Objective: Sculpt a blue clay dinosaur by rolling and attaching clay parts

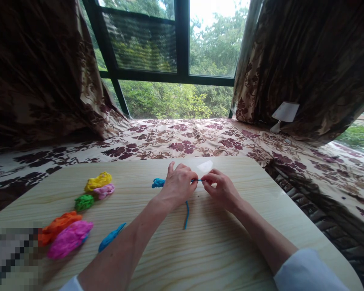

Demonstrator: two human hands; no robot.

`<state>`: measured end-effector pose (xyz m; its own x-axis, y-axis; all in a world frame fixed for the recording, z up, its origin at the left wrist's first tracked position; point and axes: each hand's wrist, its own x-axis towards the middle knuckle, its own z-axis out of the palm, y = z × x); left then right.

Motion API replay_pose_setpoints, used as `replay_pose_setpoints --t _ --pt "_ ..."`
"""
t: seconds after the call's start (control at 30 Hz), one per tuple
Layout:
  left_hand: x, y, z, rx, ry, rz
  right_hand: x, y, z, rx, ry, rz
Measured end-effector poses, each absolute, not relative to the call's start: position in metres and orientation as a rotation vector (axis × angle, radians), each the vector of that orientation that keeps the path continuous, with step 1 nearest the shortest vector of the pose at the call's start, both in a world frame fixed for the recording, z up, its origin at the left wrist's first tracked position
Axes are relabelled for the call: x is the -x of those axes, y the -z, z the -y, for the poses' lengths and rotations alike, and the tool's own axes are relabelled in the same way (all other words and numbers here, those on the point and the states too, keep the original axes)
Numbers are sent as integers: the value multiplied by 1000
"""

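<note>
Held a thin blue strand (pixel 199 180) pinched between the fingertips of left hand (pixel 179 180) and right hand (pixel 221 189), over the far middle of the tabletop (pixel 230 254), probably for fine control. Had a blue clump (pixel 158 183) just left, a blue string (pixel 187 214) nearer, coloured bundles (pixel 69 239) farther left, apparently out of the way. Could not make out any join beneath the left hand, nor all of a blue bundle (pixel 111 237) behind the left forearm (pixel 130 246).
</note>
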<state>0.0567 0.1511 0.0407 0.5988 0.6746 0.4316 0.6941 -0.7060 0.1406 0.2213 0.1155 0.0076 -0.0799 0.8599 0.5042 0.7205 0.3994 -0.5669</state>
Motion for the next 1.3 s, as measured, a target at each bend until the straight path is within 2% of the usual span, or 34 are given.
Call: replay_pose_setpoints --t 1.3 --pt "-59 -42 -150 2795 768 1122 -226 -10 -113 1376 -201 1906"
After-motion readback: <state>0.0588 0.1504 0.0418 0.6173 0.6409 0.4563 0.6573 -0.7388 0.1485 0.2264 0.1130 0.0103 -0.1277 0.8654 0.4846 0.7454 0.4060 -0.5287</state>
